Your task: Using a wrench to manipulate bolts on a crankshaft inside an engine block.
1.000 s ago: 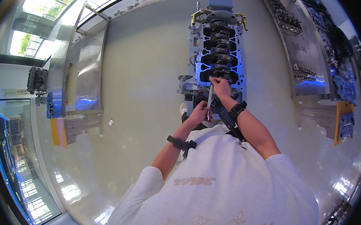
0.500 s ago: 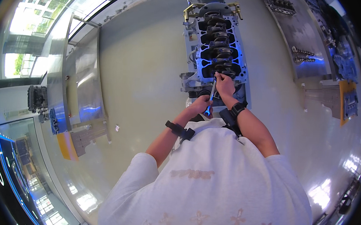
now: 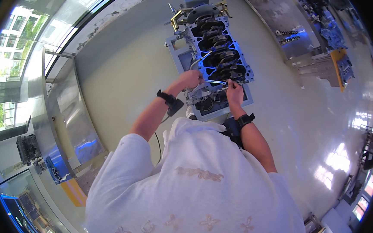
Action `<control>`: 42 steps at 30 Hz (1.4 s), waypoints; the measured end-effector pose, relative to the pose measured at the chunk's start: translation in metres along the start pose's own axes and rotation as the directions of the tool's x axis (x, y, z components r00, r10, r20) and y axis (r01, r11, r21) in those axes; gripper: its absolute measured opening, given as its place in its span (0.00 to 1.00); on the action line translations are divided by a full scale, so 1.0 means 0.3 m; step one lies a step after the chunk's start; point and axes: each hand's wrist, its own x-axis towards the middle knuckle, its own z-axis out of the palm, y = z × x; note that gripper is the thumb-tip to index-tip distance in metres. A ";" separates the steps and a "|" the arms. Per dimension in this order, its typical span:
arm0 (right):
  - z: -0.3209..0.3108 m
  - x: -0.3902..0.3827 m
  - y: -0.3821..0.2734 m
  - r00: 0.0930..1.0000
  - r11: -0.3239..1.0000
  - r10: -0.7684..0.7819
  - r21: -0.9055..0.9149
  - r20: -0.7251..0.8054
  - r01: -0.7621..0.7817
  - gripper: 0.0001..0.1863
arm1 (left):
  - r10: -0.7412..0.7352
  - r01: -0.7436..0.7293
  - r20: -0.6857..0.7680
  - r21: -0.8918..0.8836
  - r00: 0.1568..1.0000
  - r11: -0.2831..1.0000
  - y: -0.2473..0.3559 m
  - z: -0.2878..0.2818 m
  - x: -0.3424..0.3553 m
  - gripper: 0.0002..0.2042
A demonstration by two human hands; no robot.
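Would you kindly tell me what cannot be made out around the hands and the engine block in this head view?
- What the slim metal tool ends in: too small.
- Right hand's grip: fingers curl over the tool's end.
- Engine block's near end: hidden behind both hands.
- Left hand's palm: turned away.

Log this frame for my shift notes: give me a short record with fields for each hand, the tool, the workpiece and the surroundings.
left hand: left hand grips one end of the long metal tool
right hand: right hand holds the tool's other end at the block's near edge
tool: roughly level across the near end of the engine block
workpiece: open block on a stand, crankshaft showing
surroundings: steel workbench at left, pale floor
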 end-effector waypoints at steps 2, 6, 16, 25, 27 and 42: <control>0.013 0.007 0.013 0.996 0.996 0.092 -0.001 0.009 -0.092 0.21 | 0.087 -0.086 -0.003 0.078 0.996 0.993 0.017 -0.072 0.074 0.12; 0.031 0.011 0.046 0.990 0.990 0.136 0.036 -0.035 -0.135 0.21 | 0.228 -0.229 0.031 0.228 0.973 0.946 0.062 -0.134 0.124 0.11; -0.078 0.082 0.009 0.939 0.805 -0.242 0.591 0.245 0.054 0.17 | 0.018 -0.006 -0.223 0.054 0.975 0.999 0.141 -0.106 -0.112 0.11; -0.125 0.200 -0.035 0.821 0.890 -0.420 0.352 0.386 0.290 0.16 | -0.251 0.018 -0.133 -0.854 0.959 0.520 0.327 0.328 -0.282 0.07; -0.110 0.209 0.001 0.794 0.867 -0.495 0.255 0.354 0.427 0.16 | -0.285 0.033 -0.102 -0.901 0.953 0.433 0.389 0.403 -0.294 0.07; -0.060 0.200 0.036 0.847 0.906 -0.410 0.041 0.338 0.421 0.18 | -0.216 0.084 0.064 -0.993 0.974 0.088 0.509 0.502 -0.231 0.08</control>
